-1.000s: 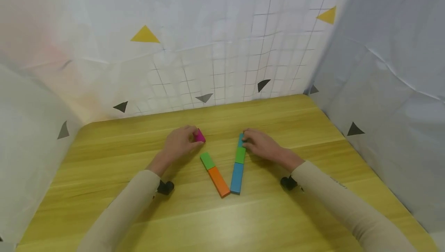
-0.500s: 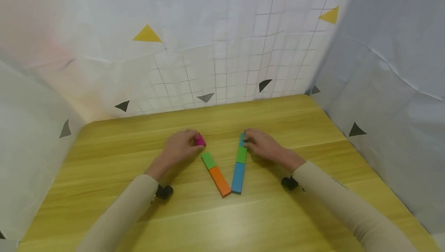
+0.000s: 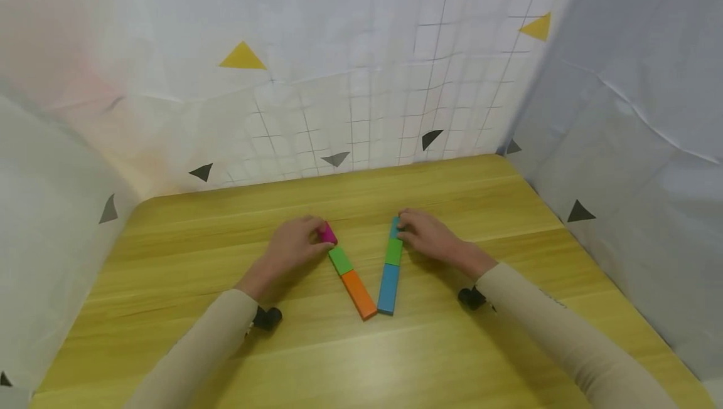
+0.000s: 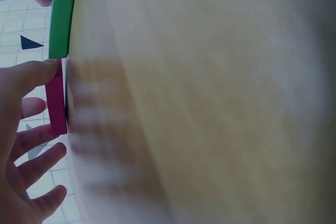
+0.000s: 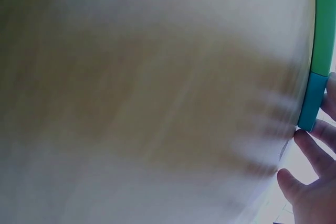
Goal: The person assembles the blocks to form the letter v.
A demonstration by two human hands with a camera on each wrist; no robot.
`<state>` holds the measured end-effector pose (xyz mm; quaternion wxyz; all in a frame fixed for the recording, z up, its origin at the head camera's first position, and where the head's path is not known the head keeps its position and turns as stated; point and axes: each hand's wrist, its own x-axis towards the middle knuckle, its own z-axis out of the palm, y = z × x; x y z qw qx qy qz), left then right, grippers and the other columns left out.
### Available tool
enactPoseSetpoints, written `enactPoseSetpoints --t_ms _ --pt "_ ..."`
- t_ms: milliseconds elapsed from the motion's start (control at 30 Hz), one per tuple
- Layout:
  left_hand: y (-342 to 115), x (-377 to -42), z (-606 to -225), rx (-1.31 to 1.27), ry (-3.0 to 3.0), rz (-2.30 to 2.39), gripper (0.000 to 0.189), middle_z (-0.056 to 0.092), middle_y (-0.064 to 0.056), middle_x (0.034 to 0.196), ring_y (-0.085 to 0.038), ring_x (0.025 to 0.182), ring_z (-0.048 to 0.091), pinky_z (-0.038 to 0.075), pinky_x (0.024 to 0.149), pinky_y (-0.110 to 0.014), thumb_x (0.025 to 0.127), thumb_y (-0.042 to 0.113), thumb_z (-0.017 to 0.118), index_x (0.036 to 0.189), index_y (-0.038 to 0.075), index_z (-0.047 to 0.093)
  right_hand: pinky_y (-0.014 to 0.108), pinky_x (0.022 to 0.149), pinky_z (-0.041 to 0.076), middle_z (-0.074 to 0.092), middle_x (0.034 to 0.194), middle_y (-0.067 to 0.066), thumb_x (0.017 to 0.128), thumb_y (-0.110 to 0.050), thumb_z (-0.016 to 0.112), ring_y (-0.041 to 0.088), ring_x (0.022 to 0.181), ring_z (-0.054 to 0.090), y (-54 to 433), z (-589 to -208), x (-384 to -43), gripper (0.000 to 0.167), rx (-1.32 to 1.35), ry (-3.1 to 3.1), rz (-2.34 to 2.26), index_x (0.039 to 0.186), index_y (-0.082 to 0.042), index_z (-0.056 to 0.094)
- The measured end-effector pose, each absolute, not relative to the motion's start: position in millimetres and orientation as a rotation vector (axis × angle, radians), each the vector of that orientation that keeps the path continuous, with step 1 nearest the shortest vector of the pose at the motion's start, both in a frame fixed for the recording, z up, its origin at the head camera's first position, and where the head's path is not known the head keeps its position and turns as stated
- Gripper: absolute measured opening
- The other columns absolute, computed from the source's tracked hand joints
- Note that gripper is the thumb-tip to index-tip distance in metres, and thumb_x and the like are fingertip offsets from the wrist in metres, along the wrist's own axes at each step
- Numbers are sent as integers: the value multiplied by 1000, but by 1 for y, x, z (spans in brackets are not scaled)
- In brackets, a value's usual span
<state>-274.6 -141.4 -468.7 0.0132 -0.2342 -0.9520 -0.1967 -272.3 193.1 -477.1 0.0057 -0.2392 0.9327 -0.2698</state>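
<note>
My left hand (image 3: 289, 247) pinches a small magenta block (image 3: 329, 233) between thumb and fingers. In the left wrist view the magenta block (image 4: 56, 103) lies end to end with a green block (image 4: 63, 19), the thumb near the joint. Below that green block (image 3: 341, 261) an orange block (image 3: 359, 294) continues the slanted row. Opposite, my right hand (image 3: 429, 234) holds a short blue block (image 3: 394, 226) at the far end of a second row. A green block (image 3: 394, 251) and a longer blue block (image 3: 388, 290) follow it. The two rows form a V, its point towards me.
The blocks lie on a wood-grain table (image 3: 361, 365). White sheeting with grid lines and triangle marks forms a back wall (image 3: 316, 101), and another wall (image 3: 638, 145) stands on the right. A dark wrist camera (image 3: 268, 318) sits under the left sleeve, another (image 3: 471, 298) under the right.
My left hand has drawn the magenta block towards me, closing the gap to the green block in its row. The right hand and its row have stayed in place.
</note>
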Motion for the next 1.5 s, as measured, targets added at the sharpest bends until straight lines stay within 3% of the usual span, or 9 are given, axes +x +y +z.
enactPoseSetpoints --t_ms 500,933,1500 --pt "-141 -273 -470 -748 -2967 -645 23 64 6 104 -13 87 58 52 80 -34 90 47 68 102 28 66 52 111 42 53 144 21 97 -18 63 36 135 50 193 -476 -271 25 -741 2916 -842 118 -4 66" --pt "-141 -271 -471 -743 -2954 -708 11 63 8 102 -13 88 58 52 81 -32 96 39 64 100 30 65 51 112 42 54 144 18 98 -19 62 34 135 51 194 -480 -274 25 -719 2924 -819 118 -5 66" --pt "-139 -269 -472 -749 -2946 -743 12 63 6 105 -14 95 59 52 87 -35 94 40 66 98 29 65 51 114 39 52 145 20 98 -19 62 35 139 47 193 -479 -276 25 -714 2912 -832 118 -4 66"
